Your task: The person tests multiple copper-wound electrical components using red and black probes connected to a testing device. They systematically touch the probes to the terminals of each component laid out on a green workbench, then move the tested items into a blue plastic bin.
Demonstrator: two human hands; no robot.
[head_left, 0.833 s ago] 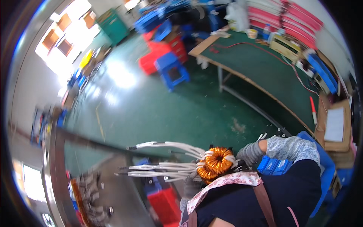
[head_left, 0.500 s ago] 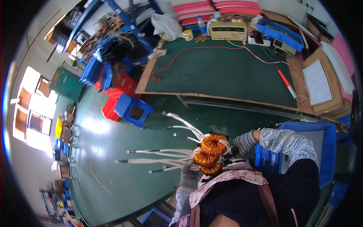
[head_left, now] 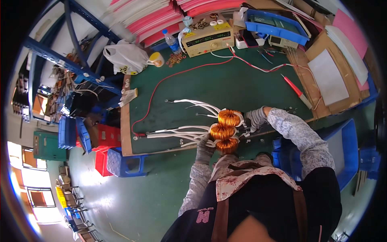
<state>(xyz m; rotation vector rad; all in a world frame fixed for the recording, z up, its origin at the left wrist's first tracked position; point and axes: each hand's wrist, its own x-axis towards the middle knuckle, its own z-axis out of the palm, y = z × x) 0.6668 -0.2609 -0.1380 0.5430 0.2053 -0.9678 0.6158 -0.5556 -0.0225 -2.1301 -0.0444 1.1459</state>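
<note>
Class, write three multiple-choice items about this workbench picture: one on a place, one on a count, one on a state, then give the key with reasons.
1. Where does the white plastic bag lie?
A. at the bench's far left corner
B. in the blue crate on the right
C. on the floor

2. How many copper coils are held?
A. one
B. three
C. five

3. How are the hands?
A. bare and idle
B. gloved, gripping the coils
C. gloved, resting on the red probe

Key: 1 A, it sits by the green bench edge; 2 B, three orange rings stacked; 3 B, left hand and right hand in grey gloves flank the stack.
</note>
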